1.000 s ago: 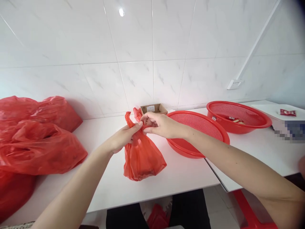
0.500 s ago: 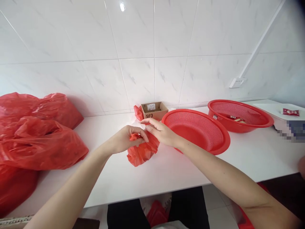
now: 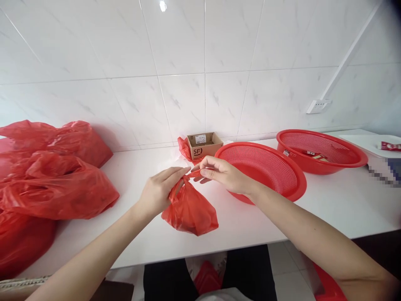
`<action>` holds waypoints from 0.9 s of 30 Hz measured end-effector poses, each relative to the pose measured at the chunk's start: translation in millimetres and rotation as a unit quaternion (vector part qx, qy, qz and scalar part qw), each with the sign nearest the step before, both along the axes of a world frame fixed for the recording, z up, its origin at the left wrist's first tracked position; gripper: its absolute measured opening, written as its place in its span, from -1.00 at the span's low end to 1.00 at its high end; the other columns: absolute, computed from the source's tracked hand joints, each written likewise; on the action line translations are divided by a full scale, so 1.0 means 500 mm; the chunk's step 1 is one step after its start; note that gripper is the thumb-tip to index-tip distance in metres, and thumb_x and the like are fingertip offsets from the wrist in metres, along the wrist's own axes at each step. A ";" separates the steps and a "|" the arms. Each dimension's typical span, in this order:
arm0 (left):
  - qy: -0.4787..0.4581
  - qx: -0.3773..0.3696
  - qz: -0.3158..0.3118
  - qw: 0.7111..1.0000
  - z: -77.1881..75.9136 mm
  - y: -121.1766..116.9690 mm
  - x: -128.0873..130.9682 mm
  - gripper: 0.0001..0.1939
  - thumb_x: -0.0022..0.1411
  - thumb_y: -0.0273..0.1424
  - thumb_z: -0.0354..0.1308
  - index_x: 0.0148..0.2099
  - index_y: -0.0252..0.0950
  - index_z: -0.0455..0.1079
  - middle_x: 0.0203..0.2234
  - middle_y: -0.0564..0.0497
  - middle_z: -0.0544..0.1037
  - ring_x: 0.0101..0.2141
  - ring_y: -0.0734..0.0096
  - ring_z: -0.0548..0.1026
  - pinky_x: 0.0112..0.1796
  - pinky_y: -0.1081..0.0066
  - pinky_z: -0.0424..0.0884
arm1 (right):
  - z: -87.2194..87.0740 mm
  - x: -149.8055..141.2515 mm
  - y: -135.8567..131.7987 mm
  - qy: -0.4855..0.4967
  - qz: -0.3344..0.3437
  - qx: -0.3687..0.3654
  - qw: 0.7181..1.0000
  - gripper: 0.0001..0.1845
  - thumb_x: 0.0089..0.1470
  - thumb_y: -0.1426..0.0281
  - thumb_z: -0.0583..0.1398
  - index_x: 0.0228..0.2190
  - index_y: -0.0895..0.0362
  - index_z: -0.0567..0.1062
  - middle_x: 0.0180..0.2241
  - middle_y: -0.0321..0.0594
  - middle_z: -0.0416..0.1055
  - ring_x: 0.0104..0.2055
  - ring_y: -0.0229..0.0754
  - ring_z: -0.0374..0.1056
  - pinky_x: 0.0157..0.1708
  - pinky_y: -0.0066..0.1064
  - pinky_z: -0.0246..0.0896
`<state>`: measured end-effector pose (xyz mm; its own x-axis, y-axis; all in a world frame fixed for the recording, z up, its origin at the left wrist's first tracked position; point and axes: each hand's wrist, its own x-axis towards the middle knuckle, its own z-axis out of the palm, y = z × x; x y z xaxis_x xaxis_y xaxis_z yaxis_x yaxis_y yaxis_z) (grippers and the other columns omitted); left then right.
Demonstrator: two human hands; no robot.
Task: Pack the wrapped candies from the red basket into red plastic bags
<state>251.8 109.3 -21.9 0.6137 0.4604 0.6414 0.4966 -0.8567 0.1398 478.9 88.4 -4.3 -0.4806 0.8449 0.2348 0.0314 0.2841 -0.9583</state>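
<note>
A small red plastic bag point(image 3: 191, 211) with something inside rests on the white table point(image 3: 150, 242) in front of me. My left hand point(image 3: 159, 190) pinches the bag's gathered top from the left. My right hand point(image 3: 219, 173) pinches a handle strip of the same bag from the right, fingertips nearly meeting the left hand's. Both hands are closed on the bag's neck.
Large full red plastic bags point(image 3: 53, 188) pile up at the left. A small cardboard box point(image 3: 204, 144) stands by the tiled wall with a red scrap beside it. Two red mesh baskets point(image 3: 266, 169) point(image 3: 322, 150) sit to the right; the far one holds packets.
The bag hung lifted a second ago, dropped low and bunched half a second ago, and now lies on the table with its neck drawn tight between my hands.
</note>
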 end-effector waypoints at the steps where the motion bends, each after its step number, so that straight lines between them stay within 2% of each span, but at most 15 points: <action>1: 0.019 0.009 -0.001 1.000 -0.004 -0.002 -0.010 -0.57 0.31 -0.56 -0.02 0.18 -0.21 0.32 -0.07 -0.13 0.55 -0.16 0.23 0.54 -0.28 0.33 0.45 | 0.003 0.002 -0.005 -0.011 -0.005 0.017 1.000 -0.86 0.23 0.30 0.12 -0.35 0.09 0.31 -0.29 -0.27 0.44 -0.18 -0.21 0.43 -0.13 -0.26 0.32; 3: 0.037 0.037 -0.011 0.999 -0.013 -0.005 -0.030 -0.52 0.30 -0.57 -0.01 0.24 -0.21 0.27 -0.06 -0.12 0.56 -0.14 0.21 0.53 -0.27 0.30 0.48 | 0.007 0.010 -0.005 -0.074 -0.032 0.077 0.994 -0.87 0.24 0.31 0.09 -0.35 0.08 0.30 -0.40 -0.32 0.44 -0.27 -0.23 0.42 -0.19 -0.29 0.29; 5: 0.044 0.058 -0.014 0.997 -0.022 -0.008 -0.052 -0.53 0.30 -0.54 0.04 0.23 -0.20 0.27 -0.03 -0.10 0.56 -0.09 0.19 0.50 -0.20 0.27 0.49 | 0.005 0.028 0.015 -0.150 -0.082 0.133 0.976 -0.87 0.23 0.31 0.09 -0.37 0.08 0.33 -0.47 -0.35 0.44 -0.33 -0.24 0.39 -0.21 -0.31 0.24; 8: 0.063 0.054 0.010 0.997 -0.029 -0.020 -0.082 -0.67 0.30 -0.51 0.07 0.09 -0.20 0.40 -0.05 -0.04 0.58 0.00 0.15 0.45 -0.22 0.28 0.51 | -0.010 0.068 0.079 -0.199 -0.169 0.137 0.955 -0.85 0.19 0.31 0.12 -0.41 0.08 0.34 -0.50 -0.35 0.47 -0.37 -0.23 0.40 -0.24 -0.34 0.20; 11: 0.061 -0.034 0.012 0.997 -0.024 -0.045 -0.091 -0.79 0.33 -0.48 0.03 -0.19 -0.20 0.50 0.08 -0.03 0.49 0.14 0.08 0.31 -0.14 0.22 0.47 | -0.037 0.094 0.148 -0.208 -0.241 0.102 0.943 -0.84 0.15 0.36 0.15 -0.46 0.10 0.32 -0.54 -0.34 0.48 -0.41 -0.23 0.40 -0.27 -0.35 0.20; 13: 0.033 -0.158 0.000 0.987 -0.015 -0.061 -0.083 -0.73 0.35 -0.40 0.02 -0.35 -0.20 0.50 0.24 0.03 0.32 0.25 0.05 0.14 0.05 0.10 0.34 | -0.054 0.093 0.176 -0.207 -0.248 0.083 0.943 -0.83 0.13 0.39 0.16 -0.48 0.11 0.31 -0.54 -0.33 0.48 -0.43 -0.23 0.40 -0.28 -0.36 0.22; 15: -0.032 -0.303 -0.020 0.952 -0.006 -0.069 -0.067 -0.66 0.37 -0.29 -0.02 -0.39 -0.18 0.49 0.28 0.11 0.24 0.30 0.08 0.03 0.18 0.05 0.15 | -0.062 0.080 0.187 -0.202 -0.240 0.075 0.946 -0.83 0.12 0.41 0.17 -0.49 0.11 0.31 -0.53 -0.31 0.49 -0.43 -0.24 0.41 -0.29 -0.36 0.24; 17: -0.138 -0.426 -0.062 0.892 0.000 -0.064 -0.050 -0.61 0.40 -0.20 -0.11 -0.32 -0.15 0.51 0.21 0.06 0.35 0.29 0.11 0.08 0.23 0.04 0.05 | -0.058 0.064 0.184 -0.194 -0.236 0.073 0.949 -0.83 0.10 0.40 0.19 -0.49 0.12 0.34 -0.50 -0.28 0.49 -0.41 -0.23 0.43 -0.28 -0.35 0.27; 20: -0.299 -0.537 -0.105 0.782 0.002 -0.041 -0.026 -0.57 0.39 -0.11 -0.14 -0.11 -0.15 0.51 -0.02 -0.06 0.53 0.16 0.09 0.30 0.14 0.06 0.20 | -0.029 0.044 0.160 -0.170 -0.225 0.079 0.956 -0.84 0.09 0.33 0.21 -0.46 0.13 0.38 -0.43 -0.25 0.49 -0.35 -0.23 0.43 -0.26 -0.35 0.30; 22: -0.344 -0.584 -0.087 0.730 -0.001 -0.023 -0.012 -0.63 0.33 -0.11 0.00 -0.05 -0.18 0.51 -0.13 -0.07 0.55 0.05 0.10 0.40 0.04 0.14 0.31 | 0.000 0.027 0.133 -0.126 -0.192 0.087 0.969 -0.80 0.11 0.25 0.21 -0.43 0.13 0.41 -0.41 -0.26 0.48 -0.34 -0.23 0.41 -0.26 -0.35 0.31; 24: -0.325 -0.621 -0.063 0.710 -0.006 -0.012 0.002 -0.67 0.24 -0.16 0.17 -0.05 -0.20 0.52 -0.19 -0.07 0.56 -0.05 0.15 0.46 -0.04 0.20 0.35 | 0.027 0.003 0.103 -0.081 -0.137 0.097 0.982 -0.76 0.10 0.20 0.22 -0.41 0.13 0.43 -0.41 -0.28 0.46 -0.36 -0.24 0.40 -0.27 -0.33 0.32; 27: -0.245 -0.648 -0.075 0.718 -0.015 -0.008 0.026 -0.69 0.14 -0.20 0.28 -0.10 -0.24 0.56 -0.22 -0.08 0.59 -0.14 0.20 0.49 -0.07 0.24 0.34 | 0.047 -0.045 0.067 -0.074 -0.076 0.126 0.986 -0.76 0.08 0.20 0.24 -0.42 0.13 0.46 -0.40 -0.30 0.45 -0.33 -0.23 0.39 -0.24 -0.30 0.33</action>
<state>264.7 105.2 -29.5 0.5645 0.8181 -0.1093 0.0315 0.1110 0.9933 456.6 121.8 19.2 -0.3980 0.8332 0.3839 0.2258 0.4946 -0.8393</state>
